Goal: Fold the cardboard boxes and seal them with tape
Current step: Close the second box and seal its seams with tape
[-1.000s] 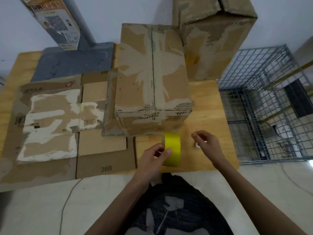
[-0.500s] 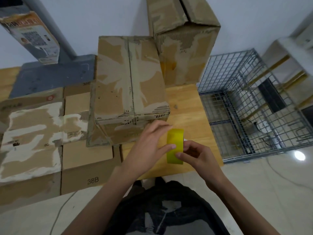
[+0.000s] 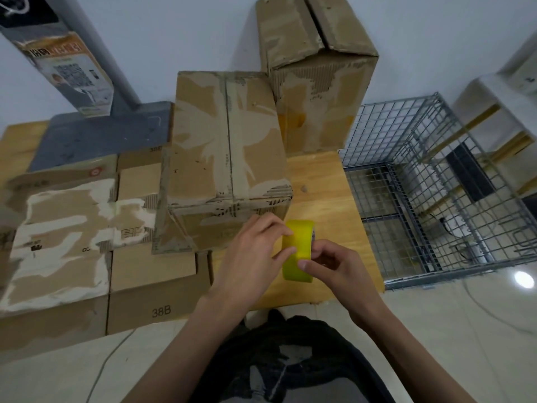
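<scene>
- Presently the yellow tape roll (image 3: 297,251) is held up on edge between both hands, just above the near edge of the wooden table (image 3: 319,181), right in front of the folded box (image 3: 229,158).
- The roll's left face is steadied by the left hand (image 3: 255,254), whose fingers are curled over the top of the rim; the right side is pinched by the right hand (image 3: 328,266), with the thumb laid on the yellow band.
- The step in hand is judged to be the finding and lifting of the tape's free end; the end itself cannot be made out.
- It is best done with the roll kept still by the left hand while the band is searched by the right thumbnail, and the end peeled squarely so that it is not split.
- Enough tape should be drawn off to reach past the box's near edge before anything is pressed down.
- The centre seam on top of the folded box, where the two flaps meet, is the likely line for the strip.
- A second box (image 3: 316,68) stands behind at the wall, flattened cardboard sheets (image 3: 72,228) lie to the left, and a wire cage (image 3: 430,193) sits to the right, well apart from the work.
</scene>
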The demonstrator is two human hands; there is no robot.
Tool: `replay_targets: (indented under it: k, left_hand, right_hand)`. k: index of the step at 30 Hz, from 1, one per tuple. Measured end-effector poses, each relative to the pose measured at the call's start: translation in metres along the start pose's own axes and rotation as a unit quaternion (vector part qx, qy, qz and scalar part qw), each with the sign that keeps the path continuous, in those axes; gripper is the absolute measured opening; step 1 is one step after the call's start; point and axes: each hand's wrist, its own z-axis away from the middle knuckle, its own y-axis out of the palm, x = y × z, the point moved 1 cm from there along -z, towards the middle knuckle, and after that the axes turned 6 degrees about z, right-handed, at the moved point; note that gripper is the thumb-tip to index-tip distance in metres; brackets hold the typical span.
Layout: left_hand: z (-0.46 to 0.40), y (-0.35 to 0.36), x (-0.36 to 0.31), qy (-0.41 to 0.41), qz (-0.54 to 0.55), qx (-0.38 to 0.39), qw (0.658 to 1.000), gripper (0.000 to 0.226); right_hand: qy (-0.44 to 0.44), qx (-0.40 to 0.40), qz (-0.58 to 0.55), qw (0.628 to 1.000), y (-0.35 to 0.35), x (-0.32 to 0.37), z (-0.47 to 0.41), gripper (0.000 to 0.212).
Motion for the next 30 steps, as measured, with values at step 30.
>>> replay_targets:
  k: [30]
  left_hand:
    - [-0.003, -0.004, 0.002, -0.016, -0.033, 0.052, 0.998, 0.032]
  right_hand:
    - [0.013, -0.033, -0.029, 0.999, 0.016, 0.014, -0.014, 0.013]
